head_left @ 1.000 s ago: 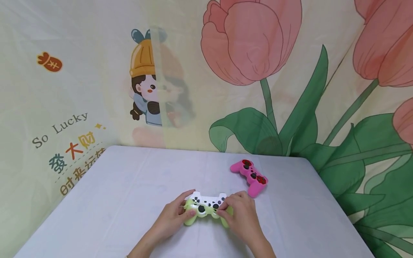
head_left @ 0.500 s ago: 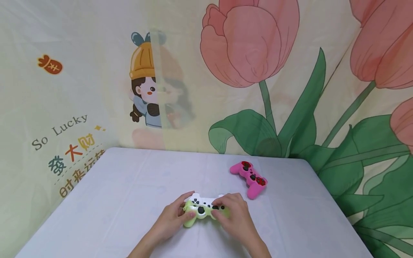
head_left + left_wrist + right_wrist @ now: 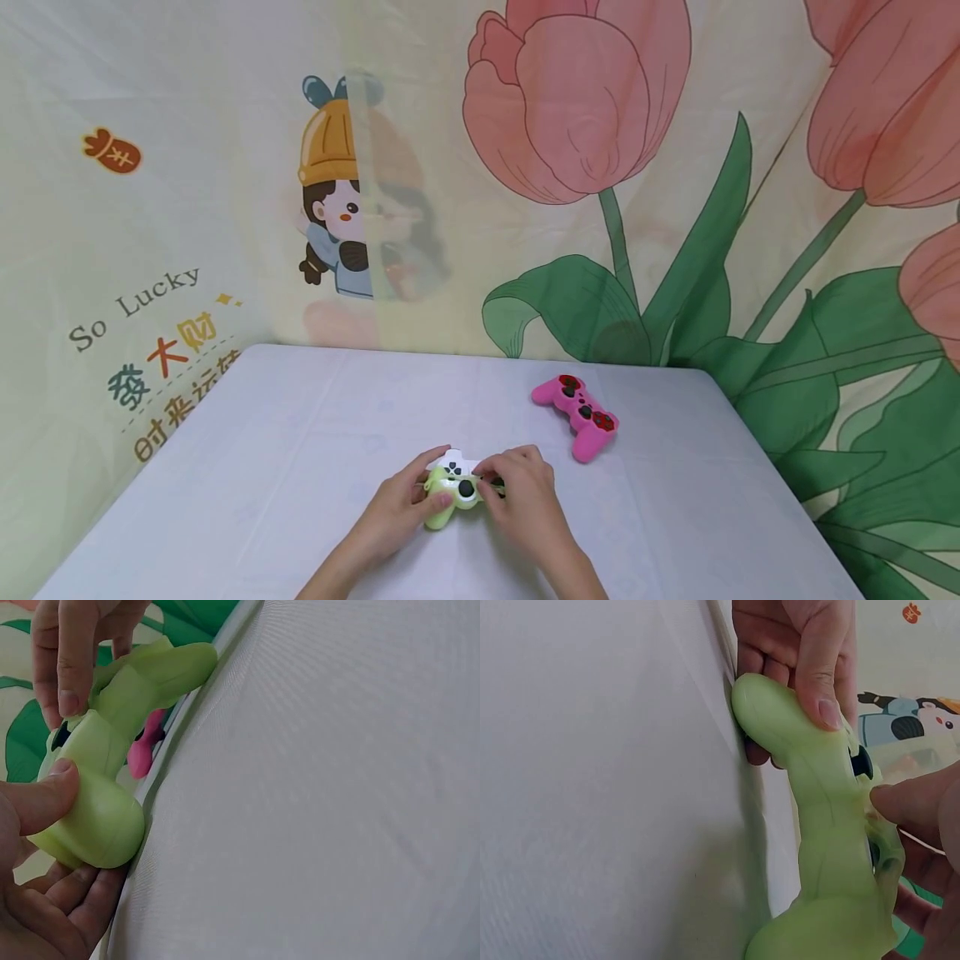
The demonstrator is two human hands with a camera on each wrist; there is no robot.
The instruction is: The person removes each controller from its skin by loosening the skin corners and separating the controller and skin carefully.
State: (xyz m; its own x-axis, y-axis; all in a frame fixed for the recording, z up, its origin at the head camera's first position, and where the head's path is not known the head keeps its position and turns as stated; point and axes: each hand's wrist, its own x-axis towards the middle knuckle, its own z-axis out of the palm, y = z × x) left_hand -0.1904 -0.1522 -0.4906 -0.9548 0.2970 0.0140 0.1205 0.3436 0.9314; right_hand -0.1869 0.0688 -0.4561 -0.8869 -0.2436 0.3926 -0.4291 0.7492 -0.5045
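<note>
In the head view a white game controller [image 3: 455, 458] sits partly inside a light green silicone cover [image 3: 438, 518], low over the front of the table. My left hand [image 3: 403, 502] grips the controller's left handle, thumb on top and fingers beneath, as the left wrist view shows. My right hand [image 3: 519, 498] pinches the edge of the cover between thumb and fingers near the middle, beside the left thumbstick [image 3: 466, 488]. It hides the controller's right half in the head view. The right wrist view shows the cover [image 3: 829, 840] stretched along the front side.
A pink game controller [image 3: 594, 443] with red and black buttons lies farther back on the right of the white-covered table [image 3: 337, 417]. Behind the table hangs a printed cloth [image 3: 420, 321] with tulips and a cartoon figure.
My right hand has slid left along the cover, from the controller's right side to near its middle. My left hand keeps its grip. The head view has shifted slightly.
</note>
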